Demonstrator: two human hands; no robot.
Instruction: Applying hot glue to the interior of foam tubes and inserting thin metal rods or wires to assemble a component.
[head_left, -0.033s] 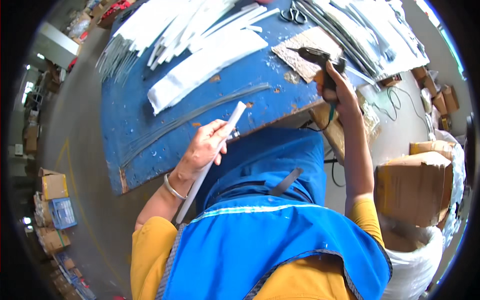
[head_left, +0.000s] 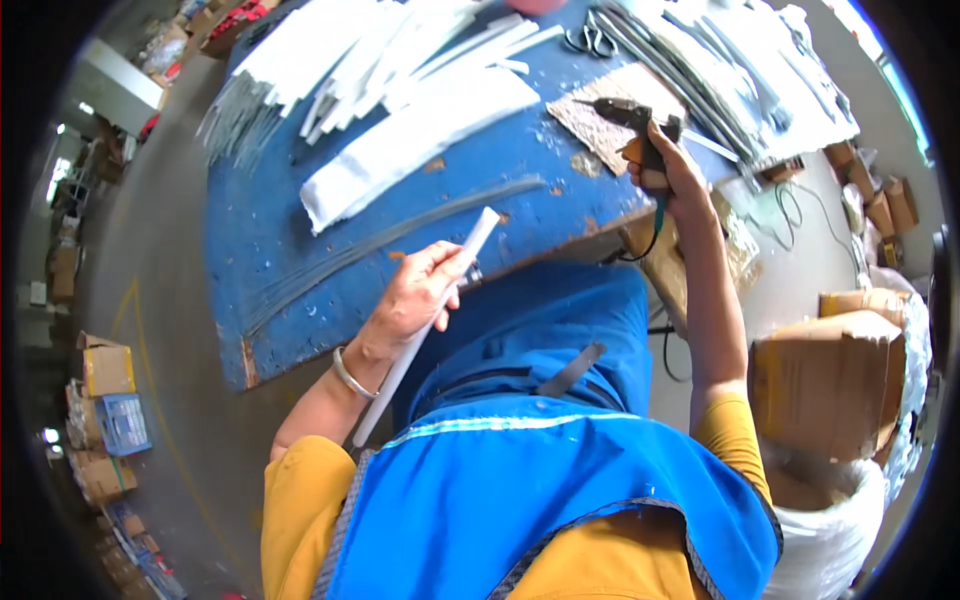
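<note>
- White strip (head_left: 425, 318): a long, narrow piece gripped near its upper third by the left hand (head_left: 415, 295), fingers wrapped around it. Its long axis runs diagonally, top end over the edge of the table (head_left: 260, 290), lower end down past the wrist toward the lap.
- Glue gun (head_left: 640, 130): held in the right hand (head_left: 668, 170), fist closed on the grip, nozzle pointing left over a tan mat (head_left: 605, 125).
- The strip's top end lies left of and below the gun; the right hand is the nearer one to it, well apart across the table corner.
- Grey rods (head_left: 400, 235) lie along the blue top just beyond the strip's tip.
- Further out: piles of white strips (head_left: 410, 130), scissors (head_left: 590, 40), and cardboard boxes (head_left: 830, 385) at the right.
</note>
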